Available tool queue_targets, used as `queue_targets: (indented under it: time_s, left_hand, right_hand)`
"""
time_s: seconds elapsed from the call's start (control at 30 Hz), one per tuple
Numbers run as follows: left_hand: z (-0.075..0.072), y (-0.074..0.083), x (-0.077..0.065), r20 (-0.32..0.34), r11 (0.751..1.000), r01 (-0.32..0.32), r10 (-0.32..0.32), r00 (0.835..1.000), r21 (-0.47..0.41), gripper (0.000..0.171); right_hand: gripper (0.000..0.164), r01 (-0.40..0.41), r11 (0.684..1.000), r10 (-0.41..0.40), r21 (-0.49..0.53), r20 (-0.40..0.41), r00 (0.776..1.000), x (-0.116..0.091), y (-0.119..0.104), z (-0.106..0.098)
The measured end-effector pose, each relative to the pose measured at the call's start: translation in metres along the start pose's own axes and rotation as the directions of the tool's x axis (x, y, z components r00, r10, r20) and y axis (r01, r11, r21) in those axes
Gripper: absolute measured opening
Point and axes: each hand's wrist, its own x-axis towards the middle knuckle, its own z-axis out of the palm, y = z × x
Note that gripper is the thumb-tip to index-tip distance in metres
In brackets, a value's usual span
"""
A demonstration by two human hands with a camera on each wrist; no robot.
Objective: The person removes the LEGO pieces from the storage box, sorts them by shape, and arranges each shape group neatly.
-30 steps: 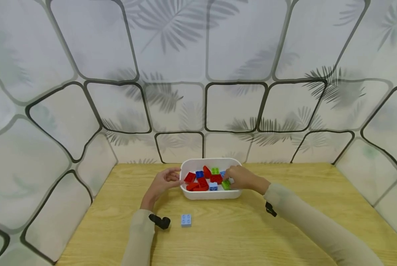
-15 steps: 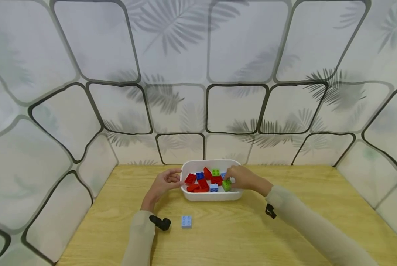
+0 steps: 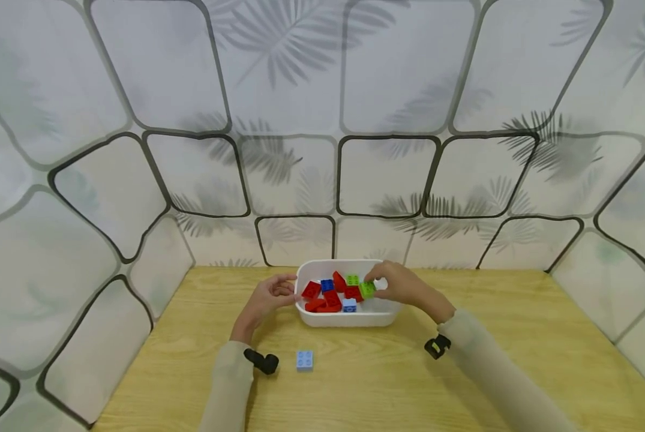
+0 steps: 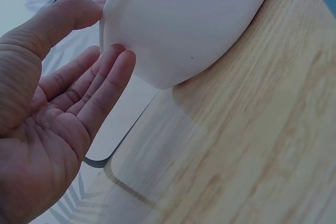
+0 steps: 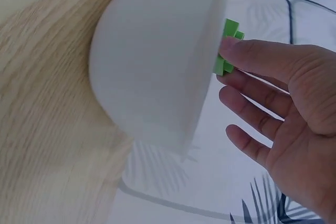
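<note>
A white plastic box [image 3: 345, 320] holds several toy building bricks. At its left end, my left hand [image 3: 268, 297] touches the outer wall and rim with its fingertips; in the left wrist view the fingers [image 4: 107, 90] are nearly straight against the wall. My right hand [image 3: 408, 287] pinches a lime-green brick [image 3: 368, 290] between thumb and fingers above the box's right part. That brick [image 5: 230, 30] shows just past the rim in the right wrist view. Inside lie red bricks [image 3: 331, 299], a dark blue brick [image 3: 327, 285], another green brick [image 3: 352, 279] and a light blue brick [image 3: 349, 306].
One light blue brick [image 3: 304, 360] lies on the wooden table [image 3: 376, 384] in front of the box, near the left wrist. A patterned cloth wall [image 3: 295, 174] stands right behind the box and along both sides.
My right hand has raised the lime-green brick from the box's front right, slightly up and away. The light blue brick once visible beside that hand is out of sight. My left hand stays put.
</note>
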Motion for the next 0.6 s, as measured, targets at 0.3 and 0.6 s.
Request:
queue_targets:
  time_s: [0.3,0.6]
  left_hand:
    - [0.000,0.001,0.001,0.001,1.000,0.001,-0.001,1.000,0.001,0.053]
    - [0.000,-0.002,0.002,0.003,1.000,-0.006,0.006,1.000,-0.002,0.052]
  right_hand:
    - [0.027,0.024,0.999,-0.020,0.032,-0.108,0.994,-0.009,-0.026,0.000]
    - [0.030,0.089,0.993,-0.076,0.079,-0.156,0.985,-0.013,-0.059,0.013]
